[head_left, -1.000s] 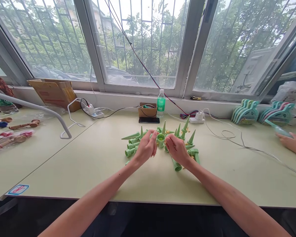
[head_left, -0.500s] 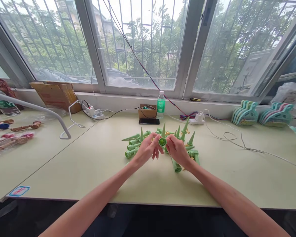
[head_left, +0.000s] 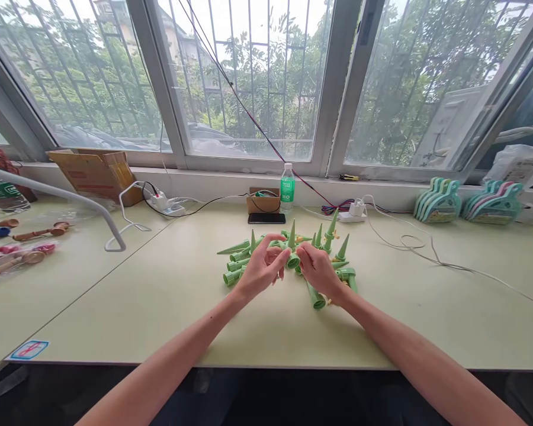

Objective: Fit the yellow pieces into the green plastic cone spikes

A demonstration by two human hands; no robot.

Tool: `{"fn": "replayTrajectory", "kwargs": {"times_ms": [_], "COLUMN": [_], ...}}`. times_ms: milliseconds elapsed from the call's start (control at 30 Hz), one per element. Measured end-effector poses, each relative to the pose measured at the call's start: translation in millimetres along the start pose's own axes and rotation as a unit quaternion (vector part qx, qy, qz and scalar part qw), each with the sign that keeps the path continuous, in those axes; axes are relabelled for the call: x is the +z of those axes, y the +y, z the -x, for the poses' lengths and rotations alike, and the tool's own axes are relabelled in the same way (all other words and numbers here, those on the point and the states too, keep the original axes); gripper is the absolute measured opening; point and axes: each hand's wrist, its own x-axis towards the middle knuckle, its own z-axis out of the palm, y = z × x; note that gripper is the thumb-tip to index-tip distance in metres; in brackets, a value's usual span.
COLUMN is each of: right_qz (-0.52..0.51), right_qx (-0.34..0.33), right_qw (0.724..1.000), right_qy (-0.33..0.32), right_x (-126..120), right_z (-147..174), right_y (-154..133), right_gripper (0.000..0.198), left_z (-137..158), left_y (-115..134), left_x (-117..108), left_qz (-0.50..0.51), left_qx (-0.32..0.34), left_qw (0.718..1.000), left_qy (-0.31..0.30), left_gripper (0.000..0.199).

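Pinched in my right hand [head_left: 318, 267] is a green plastic watering spike part [head_left: 293, 261], its hollow round end toward me. My left hand [head_left: 261, 267] is beside it, thumb tip at the part's left edge and index finger raised and curved away, with a gap between them. Around and behind both hands lie more green watering spikes: a tube [head_left: 318, 300] below my right hand, another tube [head_left: 231, 277] to the left, and an upright cone [head_left: 343, 248] to the right. Small yellow pieces [head_left: 336, 235] show among them. My hands hide part of the pile.
Behind the pile are a black phone [head_left: 266, 218], a small cardboard box [head_left: 263, 202] and a water bottle [head_left: 287, 188]. White cables [head_left: 453, 266] run across the right side. A bent grey bar [head_left: 111, 228] reaches in from the left, near wooden toys [head_left: 42, 232]. Teal hangers [head_left: 439, 202] stand right.
My left hand has loosened, its index finger lifting away from the green part. The part's open end has tilted slightly downward. My right hand keeps its pinch. The view has shifted slightly.
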Motion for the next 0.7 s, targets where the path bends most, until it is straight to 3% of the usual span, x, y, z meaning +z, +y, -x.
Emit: {"fn": "replayTrajectory", "kwargs": {"times_ms": [433,700], "right_qz": [0.021,0.032], "right_qx": [-0.01,-0.019], "right_qw": [1.0,0.999], "right_qy": [-0.006,-0.004], "right_x": [0.1,-0.9], "right_z": [-0.5,-1.2], "right_y": [-0.1,-1.3], "right_gripper": [0.041,0.043], "left_z": [5.0,7.6], "left_y": [-5.3,-7.1], "left_x": [0.6,2.4], "left_qz": [-0.141,-0.188], "left_qx": [0.085,0.152], "left_qw": [0.986,0.97], "left_qy": [0.019,0.016], "left_gripper": [0.039,0.05]}}
